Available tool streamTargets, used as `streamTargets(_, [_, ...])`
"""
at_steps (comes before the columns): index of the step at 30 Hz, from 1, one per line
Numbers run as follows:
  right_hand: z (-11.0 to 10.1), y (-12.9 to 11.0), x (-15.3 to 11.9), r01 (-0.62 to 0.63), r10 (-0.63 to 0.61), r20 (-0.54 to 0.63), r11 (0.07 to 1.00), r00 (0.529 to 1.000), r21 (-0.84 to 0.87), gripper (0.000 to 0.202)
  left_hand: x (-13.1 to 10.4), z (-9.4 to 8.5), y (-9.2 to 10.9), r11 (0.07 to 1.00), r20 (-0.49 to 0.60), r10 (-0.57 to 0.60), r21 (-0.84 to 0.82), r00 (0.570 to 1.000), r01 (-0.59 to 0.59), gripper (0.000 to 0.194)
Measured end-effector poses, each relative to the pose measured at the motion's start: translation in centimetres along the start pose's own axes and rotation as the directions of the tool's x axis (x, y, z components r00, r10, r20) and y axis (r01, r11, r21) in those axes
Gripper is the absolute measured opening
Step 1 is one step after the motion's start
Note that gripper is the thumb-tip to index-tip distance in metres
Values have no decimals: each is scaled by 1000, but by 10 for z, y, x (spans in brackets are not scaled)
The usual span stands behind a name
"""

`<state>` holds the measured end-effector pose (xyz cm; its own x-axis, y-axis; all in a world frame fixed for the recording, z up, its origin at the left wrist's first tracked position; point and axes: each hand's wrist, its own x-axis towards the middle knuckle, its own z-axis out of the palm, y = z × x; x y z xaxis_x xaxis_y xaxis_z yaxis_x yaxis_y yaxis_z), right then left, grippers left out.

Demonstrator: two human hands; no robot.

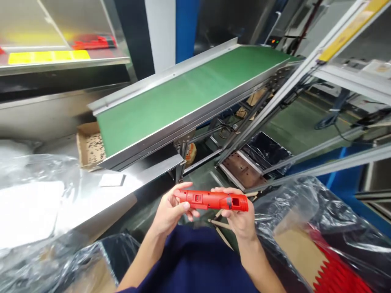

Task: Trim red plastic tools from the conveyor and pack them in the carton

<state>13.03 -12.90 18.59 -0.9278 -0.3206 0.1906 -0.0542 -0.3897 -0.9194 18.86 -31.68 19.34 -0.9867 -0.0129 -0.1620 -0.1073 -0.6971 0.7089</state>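
Note:
A long red plastic part lies roughly level between my hands, in front of my body at the lower middle of the view. It has a small rectangular recess on its left half, a square opening near its right end and a ribbed right tip. My left hand grips the left end, thumb on the near side. Around the right end, my right hand is closed, its fingers partly hidden behind the part.
Beyond my hands a green conveyor belt slopes across. A cardboard box with small bits sits at its left end, above a metal table. Plastic-lined boxes flank me; the right one holds red parts. Metal frame bars rise at right.

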Motion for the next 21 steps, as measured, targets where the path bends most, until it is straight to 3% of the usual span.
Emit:
streamTargets(5, [27,14,8,-26,26,126,1000,992,-1,47,-26,-22,16,993,-87,115,41,990,-112,57])
streamTargets(11, [44,29,24,-102,88,267,994,960,39,49,-47,-34,29,956,-163,267,167,950,-240,45])
streamTargets(16, [46,28,39,-119,99,339,992,936,37,52,-50,-35,30,927,-201,326,260,923,-271,39])
streamTargets(21, [34,26,52,-101,110,350,994,930,-44,50,-39,-28,26,929,-233,336,244,913,-280,40])
